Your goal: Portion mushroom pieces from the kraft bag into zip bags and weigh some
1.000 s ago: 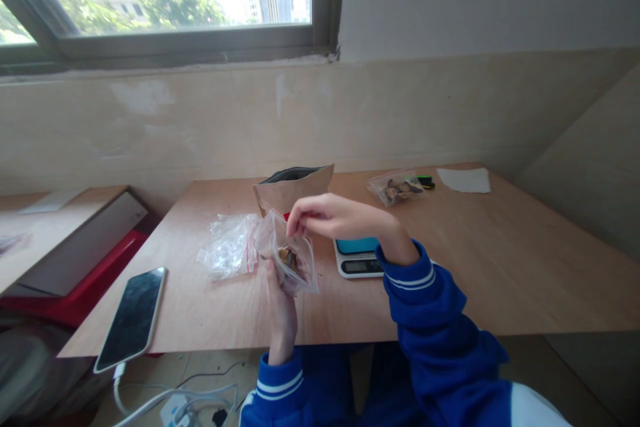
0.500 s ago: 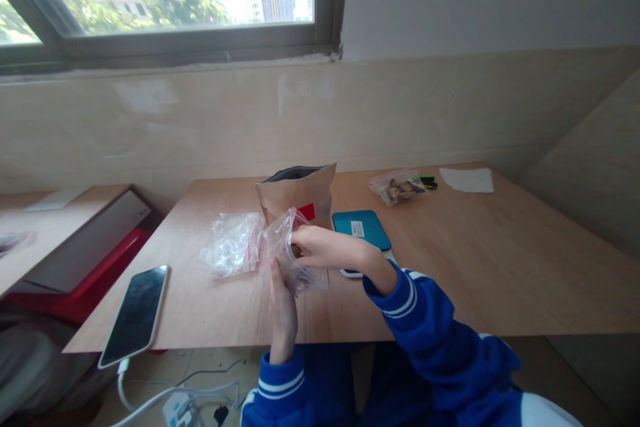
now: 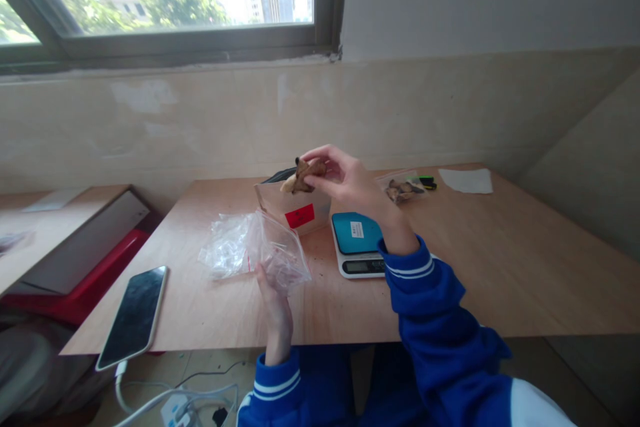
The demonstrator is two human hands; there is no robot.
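My right hand [image 3: 347, 180] is raised and pinches a small clump of dried brown pieces [image 3: 303, 176], holding them just over the open mouth of a kraft paper pouch [image 3: 295, 207]. The pouch stands upright with a red label and a dark inner lining. My left hand [image 3: 275, 313] grips the lower part of a clear zip bag [image 3: 280, 257], which is held against the table. No brown pieces can be made out in this bag. A digital scale [image 3: 357, 243] with a teal top sits right of the pouch, with neither hand touching it.
A crumpled plastic bag [image 3: 225, 247] lies left of my left hand. At the back are a zip bag of brown pieces [image 3: 403, 191] and a white sheet of paper [image 3: 467, 180]. A phone [image 3: 133, 317] rests at the wooden table's [image 3: 475, 267] near left edge, its cable hanging below.
My right hand has come out of the zip bag and risen with the brown pieces to above the pouch. The zip bag has sunk lower in my left hand.
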